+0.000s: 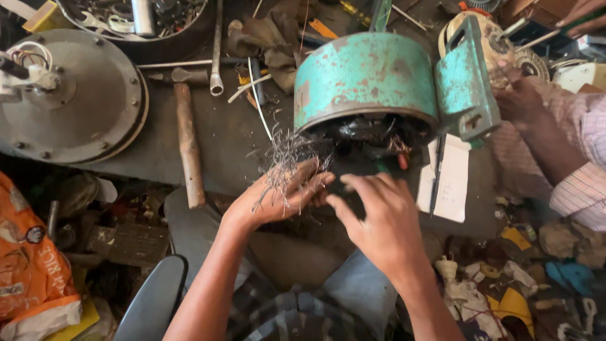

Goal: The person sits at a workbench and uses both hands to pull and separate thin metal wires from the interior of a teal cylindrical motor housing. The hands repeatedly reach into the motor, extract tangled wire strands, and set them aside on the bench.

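A worn turquoise motor housing [366,79] lies on its side on the dark workbench [227,136], its open end facing me, black inside. My left hand [281,196] is palm up under that opening, fingers around a tangle of thin grey wire strands [284,158]. To its right, my right hand [379,218] reaches into the lower edge of the opening; its fingertips grip something dark that I cannot make out. A turquoise bracket [466,82] stands at the housing's right side.
Another person's hand and checked sleeve [555,145] rest at the right by the bracket. A wooden-handled hammer [188,139], a round grey motor cover [76,95], a wrench [216,50], a bowl of tools [136,19] and a white paper [449,183] lie around. Scrap litters the floor.
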